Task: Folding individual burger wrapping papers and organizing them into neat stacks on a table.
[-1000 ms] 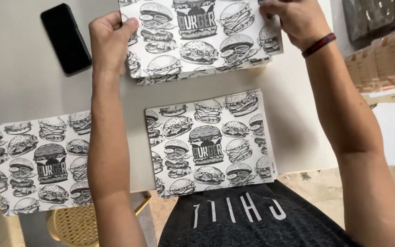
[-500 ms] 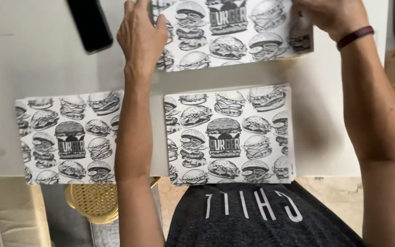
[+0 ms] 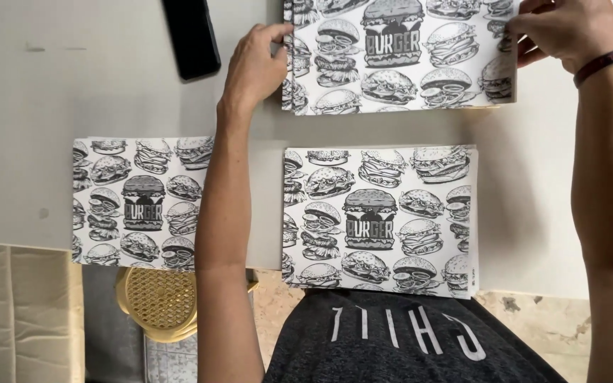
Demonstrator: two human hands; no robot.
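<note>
While the far printed sheet stack [image 3: 399, 57] is pinched by left hand [image 3: 253, 67] and right hand [image 3: 569, 32], its edges should be squared at the desk's [image 3: 94, 85] far edge.

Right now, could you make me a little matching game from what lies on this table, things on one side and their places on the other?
Things:
1. black flat phone
2. far stack of burger-printed paper sheets
3. near middle stack of burger-printed paper sheets
4. yellow woven plastic stool

Places:
A. below the table edge
B. held at both sides by the left hand and right hand
C. top, left of the left hand
D. between the forearms

Pairs: 1-C, 2-B, 3-D, 4-A
</note>
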